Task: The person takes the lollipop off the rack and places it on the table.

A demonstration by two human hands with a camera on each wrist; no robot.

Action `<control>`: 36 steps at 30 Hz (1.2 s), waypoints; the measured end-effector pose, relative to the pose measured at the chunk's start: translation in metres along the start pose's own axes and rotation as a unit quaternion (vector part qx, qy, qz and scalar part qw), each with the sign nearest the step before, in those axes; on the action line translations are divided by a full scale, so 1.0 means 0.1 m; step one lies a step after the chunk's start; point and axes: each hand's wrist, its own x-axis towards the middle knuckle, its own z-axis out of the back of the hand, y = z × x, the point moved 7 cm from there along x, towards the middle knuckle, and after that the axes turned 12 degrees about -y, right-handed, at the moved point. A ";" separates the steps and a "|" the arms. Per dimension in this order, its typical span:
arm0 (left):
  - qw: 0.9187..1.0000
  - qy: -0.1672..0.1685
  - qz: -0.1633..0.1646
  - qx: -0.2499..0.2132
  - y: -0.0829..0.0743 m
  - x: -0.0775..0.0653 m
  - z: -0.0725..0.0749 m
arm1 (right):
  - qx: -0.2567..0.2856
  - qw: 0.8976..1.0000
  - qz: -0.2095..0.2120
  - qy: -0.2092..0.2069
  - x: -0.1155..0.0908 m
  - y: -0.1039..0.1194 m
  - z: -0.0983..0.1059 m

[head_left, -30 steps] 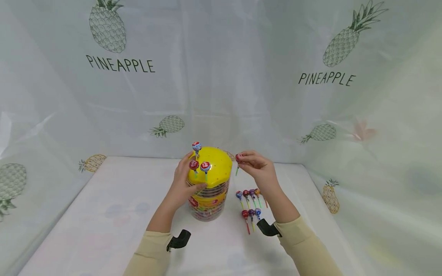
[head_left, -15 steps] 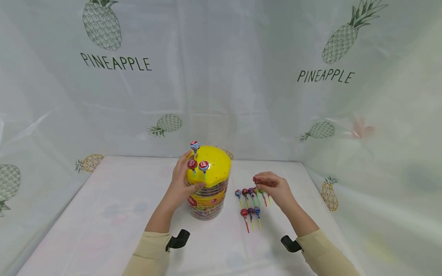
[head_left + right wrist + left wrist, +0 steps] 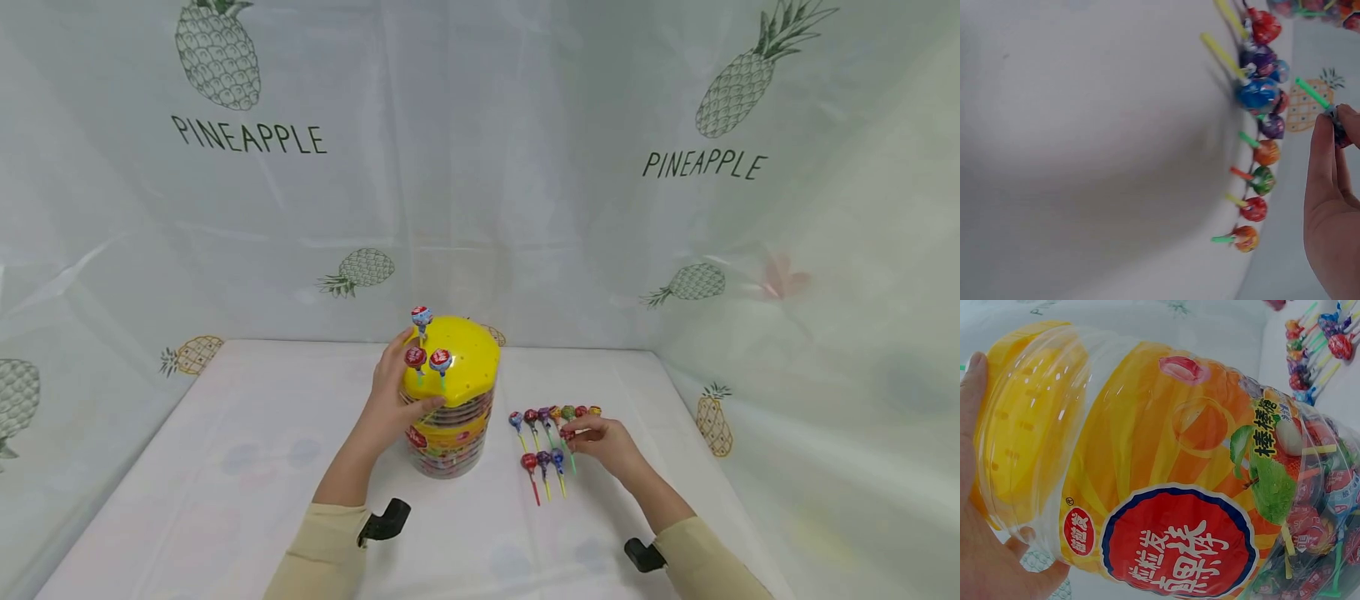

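Observation:
In the head view my left hand grips the top of a clear plastic candy jar, thumb at the front edge of its yellow lid. Three lollipops stand upright in the lid by their sticks, one of them blue and red. The left wrist view shows the jar's orange label and wrapped lollipops inside. To the right, my right hand pinches a red-wrapped lollipop by its head; its green stick points away from the fingers. It hangs close over the lollipops lying on the table.
Two rows of lollipops lie on the white table right of the jar. The front row holds a red lollipop and two darker ones; several more, such as an orange one, form the back row. A pineapple-print curtain hangs behind.
My right hand has moved from beside the lid, right and down to the lollipop rows, with the red lollipop still pinched. The left hand stays on the jar.

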 end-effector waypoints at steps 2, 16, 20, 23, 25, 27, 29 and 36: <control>1.000 -0.001 0.001 0.001 0.00 0.00 0.00 | -0.012 1.000 -0.009 -0.004 0.01 -0.08 0.01; 1.000 0.000 0.011 0.006 0.01 0.01 0.00 | -0.071 0.995 -0.059 -0.048 0.05 -0.52 -0.01; 1.000 0.000 0.010 0.005 0.02 0.01 0.00 | -0.079 0.994 -0.061 -0.047 0.05 -0.55 -0.01; 1.000 -0.002 0.010 0.006 0.02 0.00 0.00 | -0.083 0.994 -0.064 -0.043 0.04 -0.54 -0.02; 1.000 -0.002 0.010 0.006 0.02 0.00 0.00 | -0.086 0.993 -0.065 -0.041 0.04 -0.53 -0.03; 1.000 -0.003 0.009 0.007 0.02 0.00 0.00 | -0.087 0.993 -0.067 -0.042 0.04 -0.53 -0.04; 1.000 -0.003 0.008 0.006 0.01 -0.01 0.00 | -0.089 0.993 -0.068 -0.044 0.05 -0.54 -0.04; 1.000 -0.006 0.006 0.005 0.00 -0.01 0.01 | -0.084 0.993 -0.073 -0.047 0.04 -0.54 -0.05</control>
